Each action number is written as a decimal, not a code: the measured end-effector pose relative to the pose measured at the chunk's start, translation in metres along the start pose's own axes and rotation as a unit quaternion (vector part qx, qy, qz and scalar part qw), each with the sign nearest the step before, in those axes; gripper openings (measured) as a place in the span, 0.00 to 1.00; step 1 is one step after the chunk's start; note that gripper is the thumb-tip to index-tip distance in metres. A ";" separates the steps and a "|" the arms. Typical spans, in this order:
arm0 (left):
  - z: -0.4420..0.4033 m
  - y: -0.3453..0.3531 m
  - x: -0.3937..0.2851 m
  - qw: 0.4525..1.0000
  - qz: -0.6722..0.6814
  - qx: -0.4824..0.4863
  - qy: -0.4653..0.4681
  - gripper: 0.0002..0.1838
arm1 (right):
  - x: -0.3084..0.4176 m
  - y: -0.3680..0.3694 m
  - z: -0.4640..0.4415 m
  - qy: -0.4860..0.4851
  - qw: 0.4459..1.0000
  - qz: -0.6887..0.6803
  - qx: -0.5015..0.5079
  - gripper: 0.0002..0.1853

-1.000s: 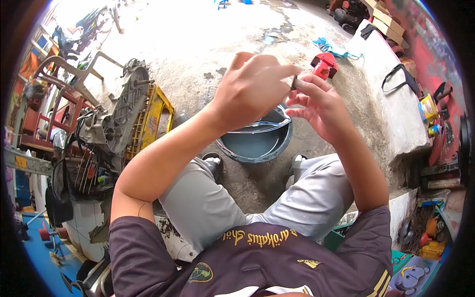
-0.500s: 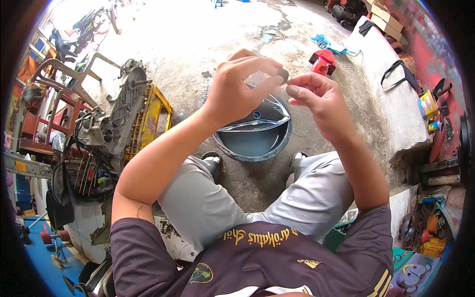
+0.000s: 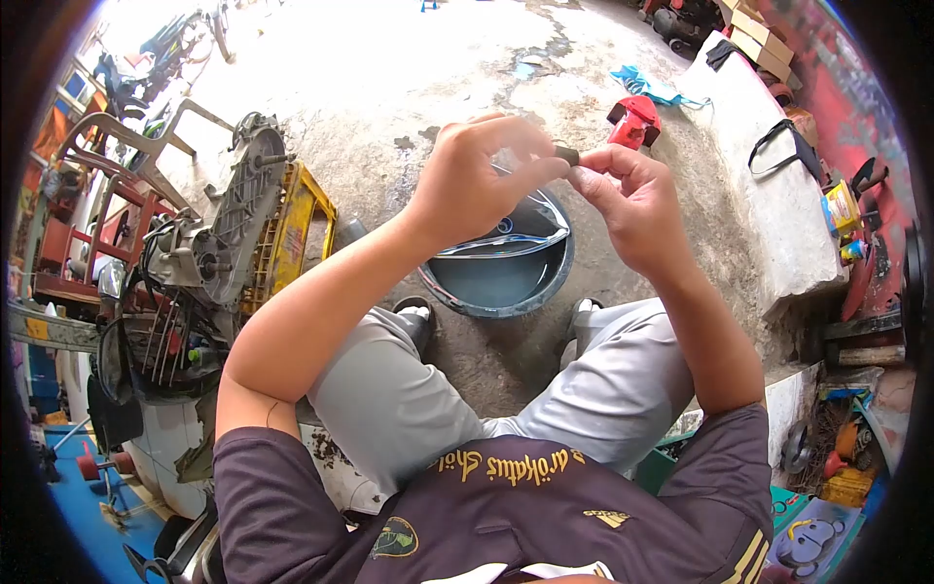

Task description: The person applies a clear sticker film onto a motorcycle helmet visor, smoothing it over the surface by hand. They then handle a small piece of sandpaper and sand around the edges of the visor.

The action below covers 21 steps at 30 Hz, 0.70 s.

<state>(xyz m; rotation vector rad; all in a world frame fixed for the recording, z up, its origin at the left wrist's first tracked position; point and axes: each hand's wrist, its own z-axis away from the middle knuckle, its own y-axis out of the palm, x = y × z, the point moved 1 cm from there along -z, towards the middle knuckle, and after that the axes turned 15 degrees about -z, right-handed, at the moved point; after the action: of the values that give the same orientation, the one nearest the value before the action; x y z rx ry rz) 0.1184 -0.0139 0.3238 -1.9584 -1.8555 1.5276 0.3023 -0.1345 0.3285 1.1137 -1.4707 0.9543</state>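
Observation:
My left hand (image 3: pixel 486 175) is raised above the basin, its fingers pinched at a small dark piece (image 3: pixel 566 155). Beside it, my right hand (image 3: pixel 630 200) has its thumb and fingers pressed together near the same piece; what it grips is too small to make out. The fingertips of both hands nearly meet. Below them, on the floor between my feet, stands a dark round basin (image 3: pixel 562 271) of water. A ring of thin tube or rubber (image 3: pixel 506 243) lies across it, partly hidden by my left hand.
A metal engine casing (image 3: pixel 248 209) and a yellow crate (image 3: pixel 292 238) stand at the left, near a chair (image 3: pixel 102 131). Beyond my hands lie a red object (image 3: pixel 634 122) and a blue cloth (image 3: pixel 652 88). A white ledge (image 3: pixel 788 224) runs along the right.
Both hands have come closer together at the fingertips and moved slightly away from the red object. The small dark piece now shows between them.

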 end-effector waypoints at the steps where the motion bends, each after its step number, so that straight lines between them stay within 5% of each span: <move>1: 0.000 0.000 0.000 1.000 0.000 0.000 0.000 0.12 | 0.002 0.001 0.001 0.006 1.000 -0.001 -0.003 0.11; 6: 0.000 0.000 -0.007 0.996 0.058 0.013 -0.060 0.15 | -0.001 0.002 0.000 -0.009 0.999 0.032 -0.013 0.11; 21: -0.002 0.002 0.004 0.994 0.082 0.060 -0.030 0.11 | -0.005 0.001 -0.003 -0.037 0.999 0.027 -0.005 0.12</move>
<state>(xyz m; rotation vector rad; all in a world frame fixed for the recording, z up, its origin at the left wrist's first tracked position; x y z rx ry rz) 0.1208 -0.0103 0.3216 -2.0770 -1.6144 1.7169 0.3021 -0.1303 0.3246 1.1172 -1.5705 0.9515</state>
